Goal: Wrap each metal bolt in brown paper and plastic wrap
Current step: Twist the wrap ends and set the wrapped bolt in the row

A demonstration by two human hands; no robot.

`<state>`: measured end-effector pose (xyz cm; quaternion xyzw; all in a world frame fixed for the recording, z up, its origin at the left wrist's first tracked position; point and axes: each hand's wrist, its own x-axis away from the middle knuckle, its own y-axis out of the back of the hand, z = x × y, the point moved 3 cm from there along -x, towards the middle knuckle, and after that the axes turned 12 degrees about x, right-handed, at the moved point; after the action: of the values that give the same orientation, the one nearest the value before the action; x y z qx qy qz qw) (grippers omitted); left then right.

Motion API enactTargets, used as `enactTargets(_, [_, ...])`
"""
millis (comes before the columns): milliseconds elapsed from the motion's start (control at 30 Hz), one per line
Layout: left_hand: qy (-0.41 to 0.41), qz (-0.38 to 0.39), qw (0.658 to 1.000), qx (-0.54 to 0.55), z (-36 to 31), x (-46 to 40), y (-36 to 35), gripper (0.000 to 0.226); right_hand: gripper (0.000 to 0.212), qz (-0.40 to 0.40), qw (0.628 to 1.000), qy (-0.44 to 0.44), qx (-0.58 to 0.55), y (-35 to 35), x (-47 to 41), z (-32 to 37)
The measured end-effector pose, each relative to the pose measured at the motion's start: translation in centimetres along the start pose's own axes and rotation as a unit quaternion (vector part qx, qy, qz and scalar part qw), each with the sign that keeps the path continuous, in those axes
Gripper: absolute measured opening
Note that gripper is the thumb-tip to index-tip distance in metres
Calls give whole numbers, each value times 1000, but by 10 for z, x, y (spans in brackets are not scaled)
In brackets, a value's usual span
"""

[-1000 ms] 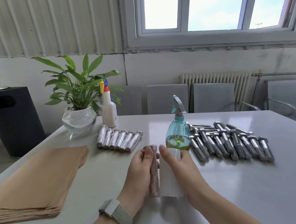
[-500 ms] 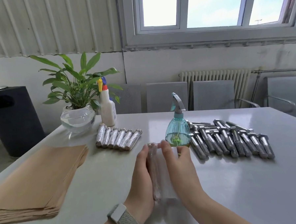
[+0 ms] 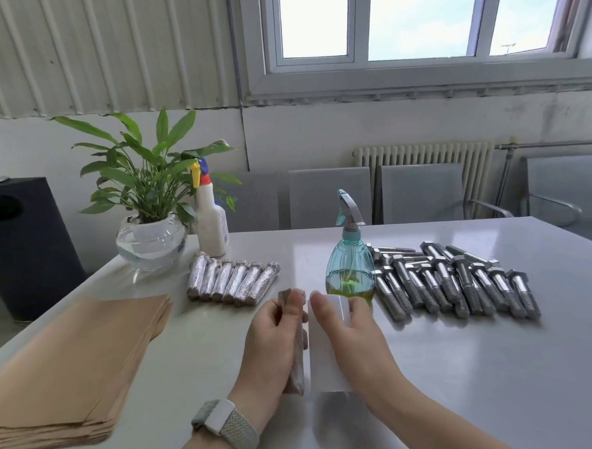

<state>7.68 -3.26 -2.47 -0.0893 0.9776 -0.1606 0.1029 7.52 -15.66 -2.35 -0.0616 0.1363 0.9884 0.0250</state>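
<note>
- Centre of the table (image 3: 467, 370), near the front edge: the left hand (image 3: 273, 349) curls round a paper-wrapped bolt (image 3: 297, 361) that lies lengthwise, pointing away from the person, thumb pressed on its far end.
- Just beside it, the right hand (image 3: 348, 331) lies flat, fingers straight and spread on a sheet of plastic wrap (image 3: 324, 363), pinning it to the tabletop.
- The bundle sits at the left edge of that film, so this looks like the roll-up into plastic.
- Handling call: a steel bolt this chunky should be heavy and stiff, so it will not flex, but it can roll. Grip along the shank, as the left hand does.
- The film is the tricky one: thin, limp and probably clingy, likely to wrinkle or lift if the flat hand lets go.
- Behind on the left, six finished wrapped bolts (image 3: 232, 282) lie side by side; on the right, a pile of bare bolts (image 3: 455, 281) waits, touching one another.
- A stack of brown paper (image 3: 75, 366) lies at the left, well apart from the hands.
- A teal spray bottle (image 3: 350, 269) stands just beyond the right fingertips.
- Hard to make out: the film's edges fade into the pale table, and whether it already overlaps the bundle I cannot tell.
- The left palm hides most of the bundle's near side.
</note>
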Motion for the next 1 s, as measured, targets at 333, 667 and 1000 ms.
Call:
enactTargets(333, [147,30,964,220,9,14,-10,70,54,-46,998,-19,30,-6,2,0])
enactTargets(667, [43,22,993,105,9,4,-6,48,69,72,993,-38,-84,1,-2,-5])
enactTargets(1000, [-78,-18,996,-38,-4,-2,1,42,54,15,999,8,-49,-2,6,6])
